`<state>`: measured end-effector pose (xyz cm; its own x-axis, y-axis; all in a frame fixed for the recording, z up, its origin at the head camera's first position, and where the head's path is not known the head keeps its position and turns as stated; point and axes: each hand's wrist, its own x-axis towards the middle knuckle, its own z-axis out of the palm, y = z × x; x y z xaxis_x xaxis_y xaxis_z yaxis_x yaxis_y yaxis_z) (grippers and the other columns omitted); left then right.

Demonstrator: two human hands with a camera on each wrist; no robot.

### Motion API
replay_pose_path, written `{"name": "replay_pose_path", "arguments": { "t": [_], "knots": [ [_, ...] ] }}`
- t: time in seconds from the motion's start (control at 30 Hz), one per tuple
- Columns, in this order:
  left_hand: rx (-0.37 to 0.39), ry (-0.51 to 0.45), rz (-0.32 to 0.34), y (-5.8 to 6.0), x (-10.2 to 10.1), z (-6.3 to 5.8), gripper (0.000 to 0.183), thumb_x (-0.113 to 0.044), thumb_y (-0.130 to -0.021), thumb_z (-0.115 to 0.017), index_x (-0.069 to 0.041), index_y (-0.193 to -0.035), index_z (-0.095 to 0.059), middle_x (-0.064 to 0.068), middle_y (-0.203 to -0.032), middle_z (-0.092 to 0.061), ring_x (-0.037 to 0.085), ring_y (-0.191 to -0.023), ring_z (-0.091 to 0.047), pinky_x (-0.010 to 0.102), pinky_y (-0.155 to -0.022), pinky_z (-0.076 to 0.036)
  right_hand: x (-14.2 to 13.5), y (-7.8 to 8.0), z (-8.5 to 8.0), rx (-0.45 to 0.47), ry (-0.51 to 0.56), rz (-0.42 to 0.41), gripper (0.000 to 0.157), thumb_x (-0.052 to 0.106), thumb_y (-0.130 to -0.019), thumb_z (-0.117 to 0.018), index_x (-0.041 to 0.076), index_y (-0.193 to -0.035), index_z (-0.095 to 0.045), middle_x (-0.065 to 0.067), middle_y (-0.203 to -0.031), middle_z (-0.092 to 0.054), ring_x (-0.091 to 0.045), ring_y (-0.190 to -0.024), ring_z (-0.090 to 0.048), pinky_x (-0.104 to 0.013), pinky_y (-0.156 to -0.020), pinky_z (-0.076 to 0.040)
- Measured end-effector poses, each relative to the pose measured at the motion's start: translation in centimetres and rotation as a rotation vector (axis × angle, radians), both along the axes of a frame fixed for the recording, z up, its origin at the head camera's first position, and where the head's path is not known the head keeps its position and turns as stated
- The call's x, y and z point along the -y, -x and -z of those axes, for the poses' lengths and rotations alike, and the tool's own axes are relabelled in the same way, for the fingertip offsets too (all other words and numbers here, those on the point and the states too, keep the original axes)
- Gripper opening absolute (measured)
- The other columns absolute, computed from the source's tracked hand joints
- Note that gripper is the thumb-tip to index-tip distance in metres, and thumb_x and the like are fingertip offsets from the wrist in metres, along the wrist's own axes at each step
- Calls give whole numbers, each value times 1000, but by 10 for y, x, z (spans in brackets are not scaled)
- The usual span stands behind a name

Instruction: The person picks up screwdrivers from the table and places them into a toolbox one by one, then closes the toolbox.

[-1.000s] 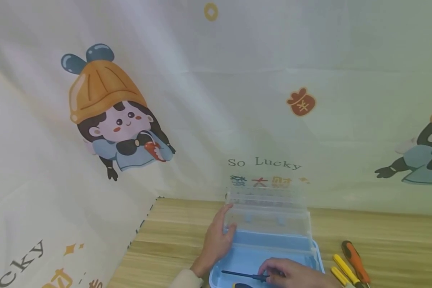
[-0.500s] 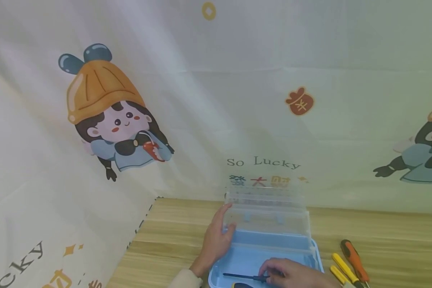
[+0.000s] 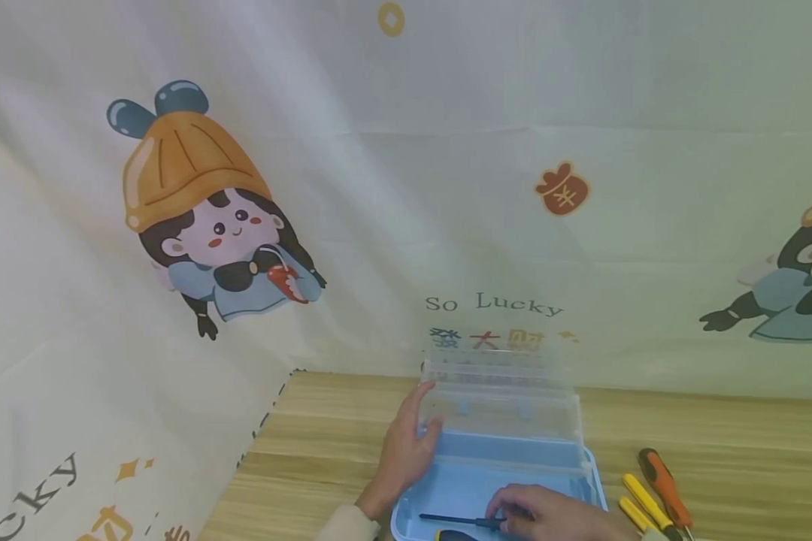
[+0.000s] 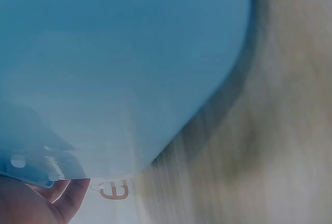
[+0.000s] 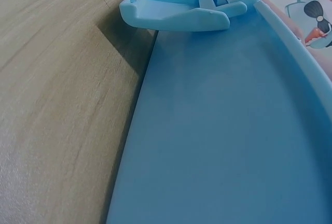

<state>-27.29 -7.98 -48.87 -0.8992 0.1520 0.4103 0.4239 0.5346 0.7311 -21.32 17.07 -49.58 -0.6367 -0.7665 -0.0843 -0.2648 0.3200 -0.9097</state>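
Note:
Near the bottom of the head view lies a light-blue plastic storage box (image 3: pixel 470 485) with its clear lid (image 3: pixel 507 413) raised at the back. My left hand (image 3: pixel 406 449) holds the lid's left edge by the hinge corner, thumb in front. Inside the box my right hand (image 3: pixel 541 511) pinches a thin dark screwdriver (image 3: pixel 453 518) by its handle end, shaft pointing left. Below it a black-and-yellow handle (image 3: pixel 455 536) is cut off by the frame. The left wrist view shows the box's outer wall (image 4: pixel 119 68) and some fingers. In the right wrist view, a blue latch (image 5: pixel 181 14) hangs outward.
On the wooden table (image 3: pixel 311 451), right of the box, lie an orange-and-black screwdriver (image 3: pixel 668 488) and two yellow-handled tools (image 3: pixel 649 505). A printed cloth (image 3: pixel 379 188) with cartoon figures stands behind and to the left.
The head view shifts slightly. Both hands, the lid and the screwdriver stay practically where they were.

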Motion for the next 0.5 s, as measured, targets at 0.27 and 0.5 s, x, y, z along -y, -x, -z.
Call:
{"name": "replay_pose_path", "arguments": {
  "t": [0.27,0.5],
  "knots": [
    [5,-7,1,0,0,-1,55,-15,-96,-57,-22,-148,-42,10,-153,-43,31,-142,-39,53,-116,-33,0,1,1,1,-5,-5,20,14,-101,-51,9,-114,-66,6,-102,-64,-1,-83,-55,-22,-70,-45],
    [5,-11,0,0,-1,-1,55,-14,-95,-58,-22,-147,-43,10,-153,-44,30,-142,-40,52,-116,-33,0,-1,0,19,-15,7,20,13,-100,-51,10,-114,-66,5,-102,-64,-1,-83,-55,-22,-70,-45]
  ]
}}
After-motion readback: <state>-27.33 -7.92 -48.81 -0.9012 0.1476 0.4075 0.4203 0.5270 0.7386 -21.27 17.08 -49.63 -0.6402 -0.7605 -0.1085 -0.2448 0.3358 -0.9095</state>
